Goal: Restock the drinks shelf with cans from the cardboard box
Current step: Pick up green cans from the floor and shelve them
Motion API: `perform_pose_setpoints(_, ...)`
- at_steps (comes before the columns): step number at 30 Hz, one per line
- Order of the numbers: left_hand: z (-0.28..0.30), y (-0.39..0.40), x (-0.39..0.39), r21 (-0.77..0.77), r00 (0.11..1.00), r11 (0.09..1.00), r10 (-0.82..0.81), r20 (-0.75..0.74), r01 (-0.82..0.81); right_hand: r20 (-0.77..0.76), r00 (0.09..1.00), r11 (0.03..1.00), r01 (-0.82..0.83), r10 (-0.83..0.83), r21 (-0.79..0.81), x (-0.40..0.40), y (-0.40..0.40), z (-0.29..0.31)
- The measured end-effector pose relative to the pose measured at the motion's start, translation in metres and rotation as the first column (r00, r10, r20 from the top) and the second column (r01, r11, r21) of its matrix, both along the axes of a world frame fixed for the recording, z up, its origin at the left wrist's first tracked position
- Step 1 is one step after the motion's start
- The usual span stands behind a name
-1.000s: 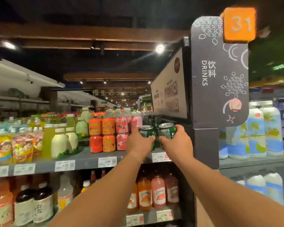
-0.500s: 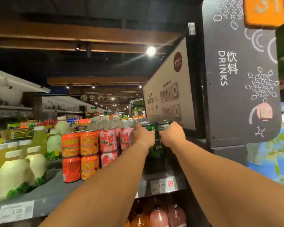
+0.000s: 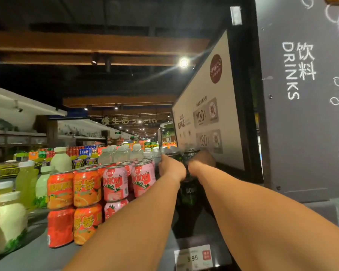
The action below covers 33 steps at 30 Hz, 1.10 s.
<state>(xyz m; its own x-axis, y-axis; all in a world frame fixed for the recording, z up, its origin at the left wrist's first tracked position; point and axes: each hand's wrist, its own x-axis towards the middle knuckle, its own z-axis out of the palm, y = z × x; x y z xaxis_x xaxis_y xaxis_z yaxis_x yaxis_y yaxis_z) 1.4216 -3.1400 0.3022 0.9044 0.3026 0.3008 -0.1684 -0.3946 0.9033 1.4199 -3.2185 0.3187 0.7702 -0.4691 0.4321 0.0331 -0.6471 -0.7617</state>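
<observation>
We hold one dark can (image 3: 172,155) in our left hand (image 3: 171,169) and another can (image 3: 191,152) in our right hand (image 3: 201,163), fingers wrapped around them, above dark stacked cans (image 3: 189,194) on the shelf (image 3: 37,255).

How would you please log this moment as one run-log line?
left hand: grips dark green drink can | right hand: grips second dark green can | cans: over dark stack on grey shelf

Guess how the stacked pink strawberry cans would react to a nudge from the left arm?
The pink strawberry cans stand two high, so the top one would probably slide or topple. Round bodies suggest rolling once down. Sealed, likely full, so fairly heavy and stiff. The left hand grips a dark green can close beside them.
</observation>
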Motion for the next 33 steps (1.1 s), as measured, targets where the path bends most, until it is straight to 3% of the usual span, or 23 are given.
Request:
perform_pose_setpoints(3,-0.003,0.0,0.016,-0.057,0.999,0.997,0.044,-0.004,-0.044,-0.01,1.0,0.999,-0.03,0.03,-0.014,0.011,0.001,-0.003)
perform_pose_setpoints(5,-0.005,-0.001,0.021,-0.194,0.996,0.977,0.088,-0.002,-0.087,-0.004,0.999,0.998,-0.048,0.048,-0.028,0.021,0.0,-0.006)
perform_pose_setpoints(8,-0.01,-0.004,0.027,-0.459,0.995,0.883,0.103,-0.014,-0.098,-0.047,0.997,0.996,-0.066,0.064,-0.055,0.032,-0.003,-0.011)
perform_pose_setpoints(11,-0.016,-0.003,0.032,-0.604,0.997,0.795,0.075,0.006,-0.056,-0.045,0.998,0.995,-0.049,0.045,-0.092,0.041,-0.006,-0.013)
perform_pose_setpoints(21,-0.025,0.005,0.061,-0.599,0.993,0.797,0.11,0.03,-0.07,0.029,0.998,0.998,-0.052,0.051,0.033,0.069,-0.001,-0.033)
perform_pose_setpoints(28,-0.032,0.006,0.07,-0.71,0.991,0.699,0.132,0.015,-0.082,0.034,0.996,0.996,-0.082,0.081,0.026,0.085,0.007,-0.036)
perform_pose_setpoints(33,-0.035,0.006,0.073,-0.638,0.991,0.769,0.113,0.067,-0.044,0.087,0.994,0.997,-0.064,0.06,0.037,0.096,0.01,-0.042)
